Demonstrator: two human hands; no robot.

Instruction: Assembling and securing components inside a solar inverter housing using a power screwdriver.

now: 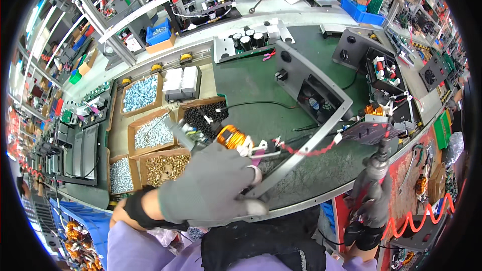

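My left hand (pixel 211 185), in a grey glove, is closed around the near edge of a grey metal chassis (pixel 314 145) tilted up on the bench. An orange copper coil (pixel 232 137) with white-tipped leads shows just beyond its knuckles, beside a partly hidden circuit board. A red twisted wire (pixel 306 151) runs across the chassis opening. At the right, my right hand (pixel 369 200), also gloved, grips a power screwdriver (pixel 377 166) pointing away from me. Its bit reaches toward a dark finned plate (pixel 371 131) with another coil behind it.
Cardboard boxes of silver screws (pixel 153 133), brass fasteners (pixel 163 167) and black screws (pixel 203 115) stand at the left. Farther off lies a board with capacitors (pixel 251 40). A second chassis (pixel 361 52) stands at the right. A coiled red air hose (pixel 419 221) hangs near my right arm.
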